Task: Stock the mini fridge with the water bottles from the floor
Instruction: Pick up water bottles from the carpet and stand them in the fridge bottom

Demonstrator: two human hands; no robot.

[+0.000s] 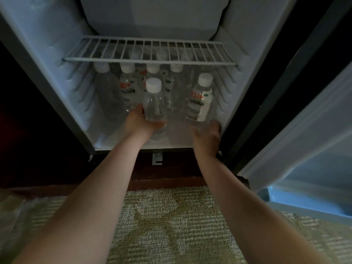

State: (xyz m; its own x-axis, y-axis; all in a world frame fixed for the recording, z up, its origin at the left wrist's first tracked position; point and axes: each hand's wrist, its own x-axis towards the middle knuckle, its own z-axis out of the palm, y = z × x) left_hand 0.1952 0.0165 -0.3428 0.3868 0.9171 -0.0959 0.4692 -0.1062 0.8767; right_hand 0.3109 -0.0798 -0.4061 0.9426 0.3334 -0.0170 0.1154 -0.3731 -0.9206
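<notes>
The left hand (pixel 140 123) gripped the centre bottle (pixel 153 103) and the right hand (pixel 207 135) the labelled bottle (pixel 200 101), fingers curled round each base, both upright at floor level inside the mini fridge (pixel 57 54), ahead of the back row (pixel 127 82), evidently to start a front row.

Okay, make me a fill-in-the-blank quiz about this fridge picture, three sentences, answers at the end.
1. The left hand holds a clear water bottle with a ____ cap.
2. The right hand holds the labelled bottle, which is to the ____ of the clear one.
3. The mini fridge door stands ____.

Missing words: white; right; open.
</notes>
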